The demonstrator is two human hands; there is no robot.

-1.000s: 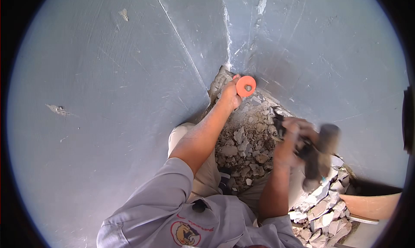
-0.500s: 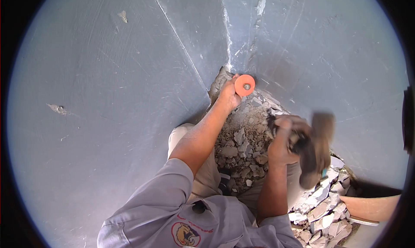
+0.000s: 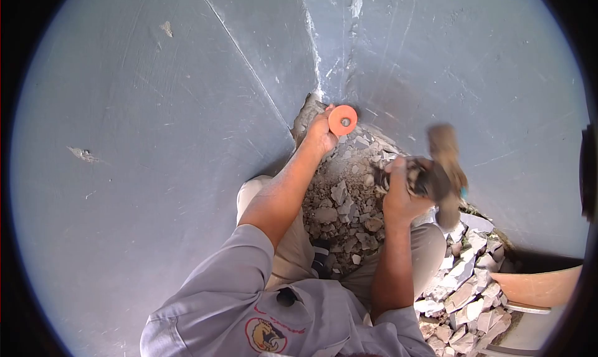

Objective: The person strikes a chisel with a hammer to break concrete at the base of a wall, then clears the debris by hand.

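In the head view my left hand is wrapped around a chisel, just below its round orange hand guard. The chisel's metal end shows at the guard's centre, and its tip is hidden beneath. It stands at the broken corner where the grey walls meet the rubble. My right hand grips a hammer by its dark handle. The hammer's head, worn and brownish, is blurred and hangs to the right of the chisel, apart from it.
Broken chunks and dust lie between my legs. A larger heap of rubble is at the lower right, beside a curved orange-brown piece. Grey walls with cracks and chips rise on both sides.
The hammer has swung a little up and left, with my right hand turning. My left hand still holds the chisel at the corner, and the whole view has shifted slightly.
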